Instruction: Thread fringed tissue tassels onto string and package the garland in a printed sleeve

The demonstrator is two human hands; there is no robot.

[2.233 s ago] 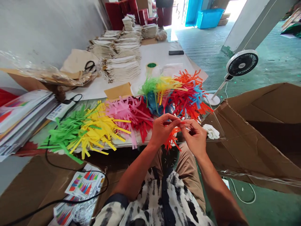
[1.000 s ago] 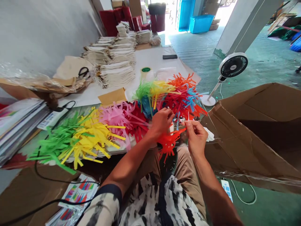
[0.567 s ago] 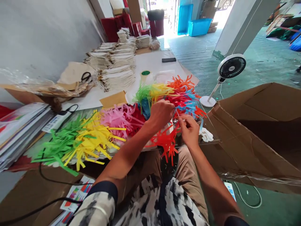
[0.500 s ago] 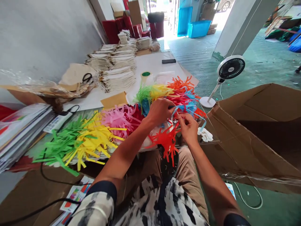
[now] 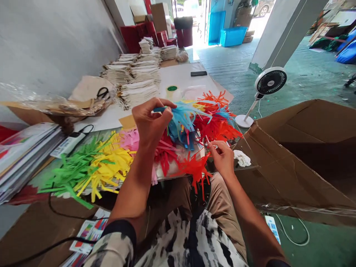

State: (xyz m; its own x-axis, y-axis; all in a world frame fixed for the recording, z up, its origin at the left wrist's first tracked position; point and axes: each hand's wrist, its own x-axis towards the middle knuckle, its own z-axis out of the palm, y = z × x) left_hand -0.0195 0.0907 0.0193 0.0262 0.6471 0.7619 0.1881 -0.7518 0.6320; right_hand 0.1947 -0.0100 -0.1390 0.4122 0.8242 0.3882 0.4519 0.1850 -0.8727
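Observation:
My left hand [image 5: 151, 120] is raised above the table, its fingers pinched on the top of a blue paper tassel [image 5: 182, 120] that hangs over the heap. My right hand [image 5: 222, 157] stays low by the table's front edge, fingertips pinched on a thin string [image 5: 208, 140]. An orange-red tassel [image 5: 194, 168] dangles below that hand over my lap. Along the table lie piles of fringed paper: green [image 5: 71, 168], yellow [image 5: 111, 165], pink [image 5: 130, 139] and a red and orange heap [image 5: 218, 124].
A large open cardboard box [image 5: 300, 148] stands at my right. A white floor fan [image 5: 267, 87] is behind it. Stacks of cloth bags [image 5: 139, 79], scissors [image 5: 101, 92], a tape roll [image 5: 172, 89] and a phone [image 5: 198, 73] lie farther back. Printed sheets [image 5: 22, 148] are stacked at left.
My left hand has lifted up and to the left, pulling a blue tassel out of the heap. My right hand stayed near the front edge with the string.

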